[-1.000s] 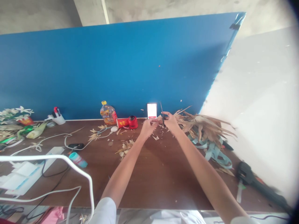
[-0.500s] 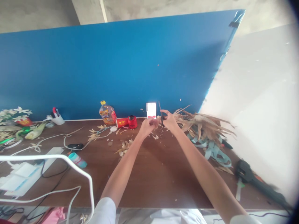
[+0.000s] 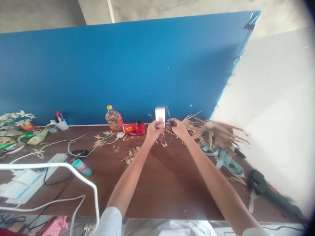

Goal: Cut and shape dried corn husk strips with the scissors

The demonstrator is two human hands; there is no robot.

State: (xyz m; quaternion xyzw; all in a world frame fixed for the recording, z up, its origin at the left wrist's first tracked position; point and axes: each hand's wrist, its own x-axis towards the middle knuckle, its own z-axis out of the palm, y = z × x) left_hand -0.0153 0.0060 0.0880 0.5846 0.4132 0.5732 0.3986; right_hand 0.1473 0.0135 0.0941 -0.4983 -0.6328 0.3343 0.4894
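Near the back of the brown table, my left hand pinches a small pale piece of dried husk between thumb and fingers. Just to its right, my right hand is closed around a pair of black-handled scissors, their thin blades pointing up and away, apart from the piece. Behind the left hand a phone with a bright screen leans upright against the blue partition. Small husk scraps lie scattered below my hands. A heap of dry corn husks sits right of my right hand.
Left of my hands are a red tube, a drink bottle and husk flowers. White cables and a power strip occupy the left side. A blue ribbon and a black glue gun lie at right.
My left hand has turned and risen slightly, bringing the pale piece up in front of the phone screen. The scissors stay in my right hand, which has shifted little.
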